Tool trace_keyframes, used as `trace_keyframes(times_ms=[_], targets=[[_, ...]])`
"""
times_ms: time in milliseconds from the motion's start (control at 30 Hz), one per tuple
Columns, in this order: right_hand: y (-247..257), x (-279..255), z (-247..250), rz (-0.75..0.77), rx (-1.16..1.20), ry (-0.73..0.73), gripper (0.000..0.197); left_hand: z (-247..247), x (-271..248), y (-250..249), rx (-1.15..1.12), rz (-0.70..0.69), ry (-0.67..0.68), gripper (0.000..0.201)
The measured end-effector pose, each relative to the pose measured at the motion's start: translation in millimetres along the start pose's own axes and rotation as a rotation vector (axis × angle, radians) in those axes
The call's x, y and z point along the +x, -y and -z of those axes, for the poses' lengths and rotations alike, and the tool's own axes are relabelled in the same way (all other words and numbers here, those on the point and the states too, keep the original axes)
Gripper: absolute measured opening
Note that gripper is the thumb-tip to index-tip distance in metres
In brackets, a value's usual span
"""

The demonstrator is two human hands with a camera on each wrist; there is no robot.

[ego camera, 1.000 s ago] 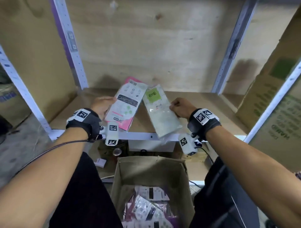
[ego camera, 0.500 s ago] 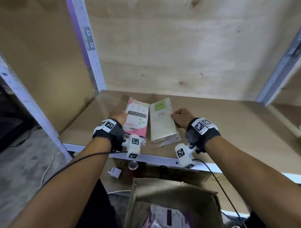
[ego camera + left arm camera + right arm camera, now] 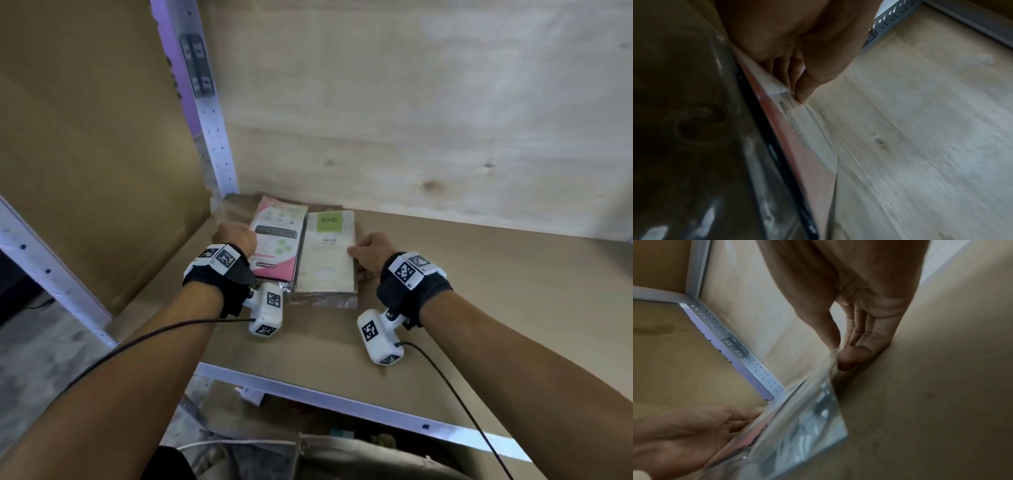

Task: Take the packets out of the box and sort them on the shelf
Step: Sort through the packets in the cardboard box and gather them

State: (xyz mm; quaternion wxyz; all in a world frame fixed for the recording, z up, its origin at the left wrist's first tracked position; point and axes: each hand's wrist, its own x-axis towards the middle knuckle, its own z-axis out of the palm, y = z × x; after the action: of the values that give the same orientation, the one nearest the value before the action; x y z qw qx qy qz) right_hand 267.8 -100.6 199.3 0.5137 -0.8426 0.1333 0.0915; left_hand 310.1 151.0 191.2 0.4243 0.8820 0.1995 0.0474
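Plywood shelf (image 3: 462, 291): near its back-left corner, left hand (image 3: 236, 236) pinches the pink packet (image 3: 279, 246), right hand (image 3: 371, 248) pinches the green-labelled packet (image 3: 327, 253), side by side.

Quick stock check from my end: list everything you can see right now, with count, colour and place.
pink packets: a stack, exact count unclear, pink and white, back left corner of the shelf
green-label packets: a stack, count unclear, clear with green label, touching the pink stack's right side
shelf: one, brown board with white front rail
upright post: one, white and purple, back left
cardboard box: one, brown, below the shelf edge, only partly in view
wrist cameras: two, white with black markers
left hand: grip on the pink stack's left edge
right hand: grip on the green-label stack's right edge
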Motion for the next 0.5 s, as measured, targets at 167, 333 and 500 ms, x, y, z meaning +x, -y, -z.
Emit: trace_keyframes(times_ms=[167, 333, 500], targets=[[14, 12, -14, 0.002, 0.053, 0.023, 0.023, 2, 23, 3, -0.012, 0.031, -0.06, 0.027], [27, 14, -24, 0.033, 0.158, 0.117, 0.016, 11, 38, 7, -0.042, 0.011, -0.059, 0.03], [29, 6, -22, 0.113, 0.138, 0.215, 0.036, 28, 29, 8, -0.021, -0.049, -0.041, 0.038]])
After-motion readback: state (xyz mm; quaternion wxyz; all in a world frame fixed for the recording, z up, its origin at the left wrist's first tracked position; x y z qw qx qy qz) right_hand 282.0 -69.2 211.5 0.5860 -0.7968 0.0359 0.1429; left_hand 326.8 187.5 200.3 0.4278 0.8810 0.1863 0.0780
